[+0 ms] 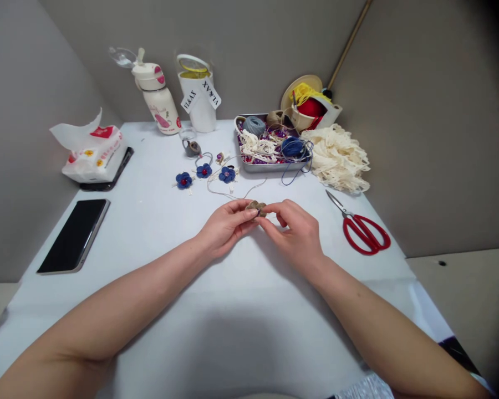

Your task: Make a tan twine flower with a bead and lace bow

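Note:
Between my two hands, above the middle of the table, is a small brown fabric flower with a dark bead-like spot at its centre. My left hand is closed on its left side, thumb on top. The thumb and forefinger of my right hand pinch at the flower's right side; whether a needle or thread is between those fingertips is too small to tell. A thin cord runs from near the flower back across the table. Just beyond lie blue fabric flowers with beaded centres.
Red-handled scissors lie at right. Behind stand a metal tray of yarn and beads, cream lace, and a bowl with yarn. A phone, tissue pack, bottle and white canister are on the left and back.

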`<state>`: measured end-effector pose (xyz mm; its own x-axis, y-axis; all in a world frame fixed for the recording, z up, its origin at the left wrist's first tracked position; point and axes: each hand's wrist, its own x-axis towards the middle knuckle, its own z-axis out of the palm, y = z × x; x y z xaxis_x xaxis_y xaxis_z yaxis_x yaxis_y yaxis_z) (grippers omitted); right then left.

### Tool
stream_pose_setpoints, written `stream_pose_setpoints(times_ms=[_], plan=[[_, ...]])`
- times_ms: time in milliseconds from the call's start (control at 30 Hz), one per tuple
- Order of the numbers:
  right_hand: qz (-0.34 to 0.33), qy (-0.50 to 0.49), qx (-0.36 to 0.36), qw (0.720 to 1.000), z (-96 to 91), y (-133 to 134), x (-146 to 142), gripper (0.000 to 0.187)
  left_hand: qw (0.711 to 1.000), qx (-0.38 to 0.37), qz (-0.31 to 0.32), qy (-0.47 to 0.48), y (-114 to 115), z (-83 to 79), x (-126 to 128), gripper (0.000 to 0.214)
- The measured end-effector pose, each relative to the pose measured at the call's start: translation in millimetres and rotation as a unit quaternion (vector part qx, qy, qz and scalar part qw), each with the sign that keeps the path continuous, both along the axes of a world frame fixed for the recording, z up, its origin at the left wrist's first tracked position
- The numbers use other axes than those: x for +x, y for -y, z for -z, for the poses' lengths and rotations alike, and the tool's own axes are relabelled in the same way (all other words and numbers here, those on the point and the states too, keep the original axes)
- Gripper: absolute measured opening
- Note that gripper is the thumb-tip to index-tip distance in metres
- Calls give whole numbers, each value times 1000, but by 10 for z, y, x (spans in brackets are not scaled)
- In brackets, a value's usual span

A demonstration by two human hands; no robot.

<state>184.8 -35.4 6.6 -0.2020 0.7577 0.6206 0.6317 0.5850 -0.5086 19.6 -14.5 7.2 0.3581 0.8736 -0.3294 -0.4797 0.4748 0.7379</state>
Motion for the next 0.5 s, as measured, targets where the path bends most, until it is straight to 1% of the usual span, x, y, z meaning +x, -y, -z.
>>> stream_pose_setpoints(times_ms=[167,300,433,500], plan=[[29,24,-31,999,47,3,-26,11,1000,11,3,10,30,-16,12,18],[45,37,-23,998,54,7,-19,13,1000,18,11,11,31,-18,7,19],[44,39,-15,998,50,6,-13,12,1000,15,1,4,22,4,7,19],[44,34,-13,998,45,2,-15,12,1000,25,-9,1,19,19,12,20]])
